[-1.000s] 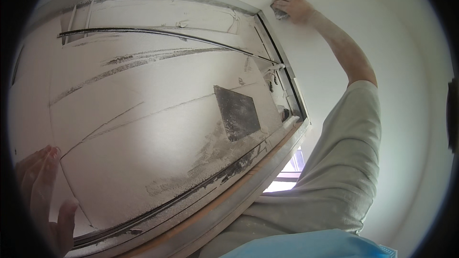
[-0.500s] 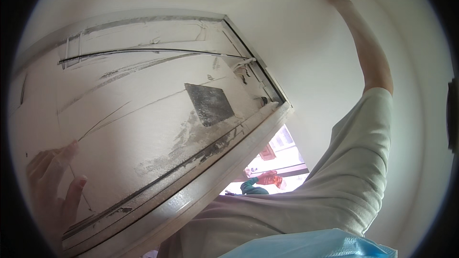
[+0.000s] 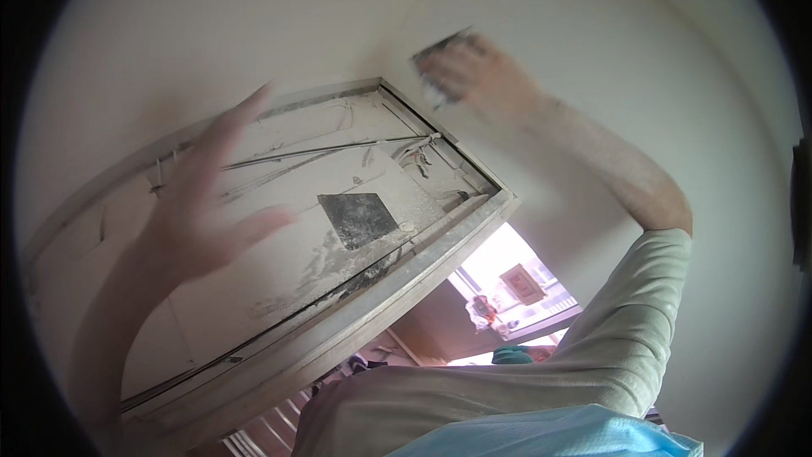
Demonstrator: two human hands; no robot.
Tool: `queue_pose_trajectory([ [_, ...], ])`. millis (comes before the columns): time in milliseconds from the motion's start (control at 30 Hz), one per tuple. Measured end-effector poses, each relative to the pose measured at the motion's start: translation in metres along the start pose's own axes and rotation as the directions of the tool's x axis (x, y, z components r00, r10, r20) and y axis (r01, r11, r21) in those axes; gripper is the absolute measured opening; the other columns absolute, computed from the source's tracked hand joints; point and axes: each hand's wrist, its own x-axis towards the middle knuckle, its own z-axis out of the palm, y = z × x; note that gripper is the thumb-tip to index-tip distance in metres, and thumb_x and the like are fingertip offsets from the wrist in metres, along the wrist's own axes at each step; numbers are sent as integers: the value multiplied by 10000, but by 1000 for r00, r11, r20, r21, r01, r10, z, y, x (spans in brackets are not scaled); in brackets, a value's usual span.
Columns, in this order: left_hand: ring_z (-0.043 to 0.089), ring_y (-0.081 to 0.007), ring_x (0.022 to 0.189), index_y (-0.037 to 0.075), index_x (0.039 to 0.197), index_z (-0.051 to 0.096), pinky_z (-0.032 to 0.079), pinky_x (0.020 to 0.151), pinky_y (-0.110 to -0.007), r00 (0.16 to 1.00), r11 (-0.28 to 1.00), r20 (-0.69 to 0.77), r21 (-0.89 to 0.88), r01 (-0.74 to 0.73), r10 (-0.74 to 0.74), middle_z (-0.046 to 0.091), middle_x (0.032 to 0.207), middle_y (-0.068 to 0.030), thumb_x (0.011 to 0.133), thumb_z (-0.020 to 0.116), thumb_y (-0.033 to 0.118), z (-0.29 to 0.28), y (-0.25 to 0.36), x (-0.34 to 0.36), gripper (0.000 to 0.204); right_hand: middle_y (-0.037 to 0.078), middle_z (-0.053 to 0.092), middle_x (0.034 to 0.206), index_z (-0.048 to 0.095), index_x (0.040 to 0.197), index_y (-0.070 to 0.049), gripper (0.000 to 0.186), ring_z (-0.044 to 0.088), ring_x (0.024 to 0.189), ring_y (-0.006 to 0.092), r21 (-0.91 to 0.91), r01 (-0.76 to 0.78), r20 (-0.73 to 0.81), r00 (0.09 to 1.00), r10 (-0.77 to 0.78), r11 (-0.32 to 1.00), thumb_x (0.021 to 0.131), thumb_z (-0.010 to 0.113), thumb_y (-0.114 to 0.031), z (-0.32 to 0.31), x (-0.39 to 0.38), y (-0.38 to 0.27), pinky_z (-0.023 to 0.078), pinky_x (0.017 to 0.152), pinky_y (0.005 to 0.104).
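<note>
My right hand [image 3: 486, 76] is pressed flat over a dark sheet of sandpaper [image 3: 436, 52] against the white wall, just past the far corner of a dusty cabinet top [image 3: 279, 267]. Motion blurs its fingers, and they cover much of the sheet. My left hand [image 3: 211, 195] is raised over the cabinet top with thumb and fingers spread and nothing in them. A second dark, dust-marked square sheet [image 3: 359, 220] lies on the cabinet top, apart from both hands.
A raised pale frame [image 3: 406, 292] edges the cabinet top. A thin rod [image 3: 338, 148] crosses it, with loose wires [image 3: 417, 161] near the far corner. Below the frame, a bright window [image 3: 520, 279] shows. White wall [image 3: 677, 110] curves round on the right.
My right hand has swept down and left along the wall with the sandpaper. My left hand has risen up and right from the cabinet's left part. The view has shifted.
</note>
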Motion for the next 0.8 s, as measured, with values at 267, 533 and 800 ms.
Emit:
queue_pose_trajectory([
  [267, 578, -455, 1275, -45, 1612, 47, 508, 1071, -469, 960, 995, 262, -27, -96, 99, 454, 1476, -362, 856, 749, 311, 110, 64, 191, 1091, 59, 612, 1239, 627, 1245, -69, 390, 542, 1259, 235, 400, -161, -4, 984, 178, 902, 878, 659, -194, -49, -35, -15, 449, 1033, 405],
  [533, 580, -426, 1266, 54, 1623, 204, 496, 1065, -460, 918, 919, -70, 84, -384, 390, 516, 1463, -278, 934, 486, -9, 174, 47, 285, 747, 145, 521, 1474, 504, 1462, -66, 631, 496, 1355, 338, 166, -440, -107, 882, 459, 883, 864, 689, -144, -45, -164, 32, 418, 1108, 501],
  [800, 465, -347, 1410, 53, 1578, 338, 417, 1155, -467, 495, 626, -384, 487, -608, 779, 443, 1556, -183, 862, 558, -65, 158, 30, 460, 758, 125, 547, 1471, 580, 1410, -93, 508, 502, 1368, 346, -202, -697, -20, 705, 709, 688, 903, 598, -83, -115, -340, 46, 415, 1142, 483],
])
